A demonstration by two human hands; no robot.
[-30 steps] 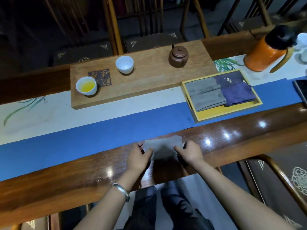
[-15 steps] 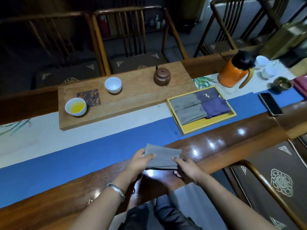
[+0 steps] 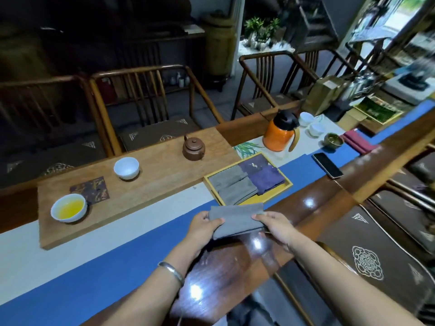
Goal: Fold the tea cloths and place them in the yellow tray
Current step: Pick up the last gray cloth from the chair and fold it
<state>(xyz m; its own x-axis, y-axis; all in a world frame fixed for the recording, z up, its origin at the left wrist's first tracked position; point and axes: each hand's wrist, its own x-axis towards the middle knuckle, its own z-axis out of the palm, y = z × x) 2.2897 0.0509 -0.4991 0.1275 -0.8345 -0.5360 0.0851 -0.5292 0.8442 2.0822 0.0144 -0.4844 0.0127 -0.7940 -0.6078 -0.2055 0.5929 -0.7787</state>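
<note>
Head view, looking down across a long wooden table point(image 3: 235, 267) with a blue runner point(image 3: 106, 267) along it. Centre of frame: a folded grey tea cloth point(image 3: 236, 220) held up off the table between both hands. Left hand point(image 3: 203, 228) grips the cloth's left end, thumb on top, fingers curled under. Right hand point(image 3: 274, 225) pinches the right end, thumb over the upper face, fingers beneath. A silver bangle point(image 3: 171, 272) sits on the left wrist.

Just above the cloth in the frame, the yellow tray point(image 3: 288, 185) lies at an angle on the runner. Inside it: two folded grey cloths point(image 3: 231, 187) in the left part, a folded purple cloth point(image 3: 267, 178) on the right. The held cloth's far edge overlaps the tray's near rim in the picture; whether they touch, cannot tell.

Left of centre: a pale wooden tea board point(image 3: 153, 184). On it a brown clay teapot point(image 3: 193, 148), an empty white cup point(image 3: 126, 168), a white cup of yellow tea point(image 3: 69, 207), and a dark patterned coaster point(image 3: 90, 190) between the two cups.

Upper right: an orange thermos jug point(image 3: 280, 134) with black lid, two small white cups point(image 3: 310, 124) beside it, a dark phone point(image 3: 327, 165) lying flat on the runner. Wooden chairs point(image 3: 150, 95) line the far side.
</note>
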